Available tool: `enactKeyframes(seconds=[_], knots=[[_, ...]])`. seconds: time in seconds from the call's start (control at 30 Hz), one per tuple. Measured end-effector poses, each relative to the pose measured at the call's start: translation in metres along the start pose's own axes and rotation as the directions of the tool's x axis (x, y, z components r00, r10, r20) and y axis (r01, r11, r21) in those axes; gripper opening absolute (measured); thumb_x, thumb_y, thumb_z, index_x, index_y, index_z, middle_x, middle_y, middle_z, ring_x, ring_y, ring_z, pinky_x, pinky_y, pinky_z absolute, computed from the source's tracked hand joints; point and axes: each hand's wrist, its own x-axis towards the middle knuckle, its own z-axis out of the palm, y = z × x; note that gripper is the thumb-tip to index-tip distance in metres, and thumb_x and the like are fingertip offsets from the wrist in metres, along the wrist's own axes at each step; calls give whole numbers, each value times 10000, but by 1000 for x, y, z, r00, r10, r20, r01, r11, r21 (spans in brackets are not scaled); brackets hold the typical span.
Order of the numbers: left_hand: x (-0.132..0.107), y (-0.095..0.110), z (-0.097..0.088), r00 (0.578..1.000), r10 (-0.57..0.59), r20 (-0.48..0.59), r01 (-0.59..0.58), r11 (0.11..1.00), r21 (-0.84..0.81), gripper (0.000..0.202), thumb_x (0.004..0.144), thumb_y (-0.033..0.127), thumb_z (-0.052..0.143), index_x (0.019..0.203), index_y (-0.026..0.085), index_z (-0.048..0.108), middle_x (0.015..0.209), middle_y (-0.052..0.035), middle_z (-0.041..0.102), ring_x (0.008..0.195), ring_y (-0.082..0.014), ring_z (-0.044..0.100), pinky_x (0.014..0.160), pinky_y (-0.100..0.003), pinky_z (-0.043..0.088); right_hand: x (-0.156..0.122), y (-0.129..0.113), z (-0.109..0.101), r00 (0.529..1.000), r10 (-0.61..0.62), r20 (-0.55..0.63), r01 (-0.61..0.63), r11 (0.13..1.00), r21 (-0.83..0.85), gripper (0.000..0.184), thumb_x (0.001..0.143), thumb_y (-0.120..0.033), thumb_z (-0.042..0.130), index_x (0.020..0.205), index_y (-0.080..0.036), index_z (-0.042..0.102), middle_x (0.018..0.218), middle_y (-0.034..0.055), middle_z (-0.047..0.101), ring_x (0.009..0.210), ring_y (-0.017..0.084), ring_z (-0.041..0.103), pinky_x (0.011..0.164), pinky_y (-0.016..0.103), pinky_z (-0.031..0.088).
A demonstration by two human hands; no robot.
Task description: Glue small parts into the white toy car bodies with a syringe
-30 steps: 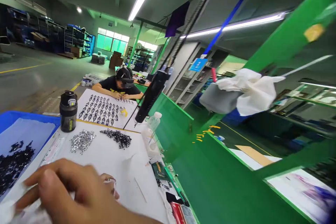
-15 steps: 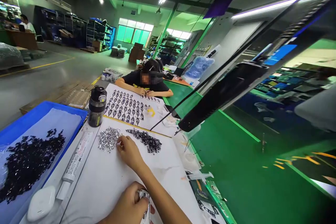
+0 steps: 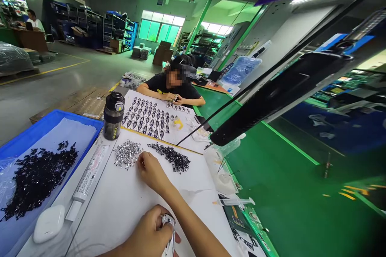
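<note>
My right hand (image 3: 151, 170) reaches out over the white sheet (image 3: 126, 204), its fingertips pinched together at the edge of a pile of small silver metal parts (image 3: 127, 154). What they pinch is too small to make out. A pile of small black parts (image 3: 173, 157) lies just to the right of that hand. Close to me at the bottom edge, my left hand (image 3: 147, 235) is closed around a small silver metal piece (image 3: 169, 229).
A blue tray (image 3: 39, 128) with many black parts sits at the left. A white tube (image 3: 87, 178), a white case (image 3: 49, 223) and a dark bottle (image 3: 113, 115) are near it. A syringe (image 3: 235, 200) lies at the right. A hanging black tool (image 3: 271, 100) is overhead. Another person (image 3: 173, 86) works at the far end.
My view swung down and left onto the bench. My right hand moved out to the silver pile and stays there. My left hand now shows holding the silver piece.
</note>
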Motion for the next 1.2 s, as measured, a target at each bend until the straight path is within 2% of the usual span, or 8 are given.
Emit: enactKeyframes(seconds=[0.13, 0.43, 0.57, 0.63, 0.73, 0.83, 1.1, 1.2], knots=[[2, -3, 1, 1000, -3, -10, 3, 1000, 0, 526, 687, 593, 646, 983, 203, 455, 948, -77, 628, 485, -129, 630, 373, -204, 383, -4, 6, 0, 1000, -26, -15, 26, 999, 34, 120, 959, -252, 583, 1007, -146, 613, 968, 28, 641, 870, 158, 623, 806, 347, 528], [-3, 3, 0, 1000, 13, 2, -13, 1000, 18, 433, 760, 462, 614, 1057, 178, 477, 911, -59, 609, 509, -118, 644, 383, -172, 372, 4, 6, 20, 996, 17, -83, -14, 999, 31, 108, 931, -260, 620, 942, -153, 623, 993, 36, 630, 897, 166, 607, 828, 362, 517], [-5, 3, -1, 1000, 11, 3, -11, 1000, 23, 455, 754, 492, 627, 1050, 178, 484, 908, -60, 614, 507, -124, 642, 386, -186, 389, 1, 6, 12, 993, 12, -120, -1, 996, 86, 51, 887, -156, 594, 839, -160, 579, 844, 22, 633, 773, 156, 598, 729, 307, 485], [-6, 3, -2, 1000, 12, -7, -12, 1000, 22, 468, 749, 513, 628, 1044, 178, 486, 932, -69, 611, 532, -138, 657, 396, -200, 415, -6, 6, 5, 989, 4, -147, 16, 991, 136, 91, 861, -113, 543, 804, -183, 536, 762, 18, 637, 703, 159, 592, 662, 278, 448], [-8, 3, -1, 998, 31, -53, -31, 1000, 7, 519, 763, 518, 602, 1127, 180, 453, 1014, -91, 590, 619, -173, 700, 442, -243, 484, -18, 7, -6, 983, -18, -184, 58, 974, 217, 111, 841, -138, 512, 767, -217, 485, 710, 9, 642, 648, 161, 591, 611, 261, 421], [-10, 4, 0, 994, 58, -94, -57, 998, 7, 570, 789, 511, 567, 1219, 167, 420, 1021, -91, 565, 655, -190, 712, 468, -269, 513, -25, 8, -10, 975, -26, -219, 90, 953, 290, 100, 837, -187, 503, 749, -228, 481, 715, 9, 648, 668, 171, 605, 635, 275, 443], [-13, 6, 1, 994, 90, -59, -90, 996, 8, 565, 789, 520, 578, 1192, 150, 438, 1003, -83, 556, 639, -173, 704, 475, -263, 517, -14, 9, 3, 965, 41, -260, 98, 859, 502, 106, 803, -268, 537, 704, -230, 532, 775, 15, 706, 690, 179, 649, 679, 309, 518], [-12, 5, 0, 994, 84, -62, -84, 996, 3, 565, 782, 523, 586, 1184, 155, 439, 1000, -82, 563, 617, -166, 700, 463, -256, 508, -14, 11, 4, 964, 79, -255, 82, 822, 563, 62, 787, -276, 574, 807, -229, 610, 782, 18, 720, 716, 189, 673, 696, 315, 535]])
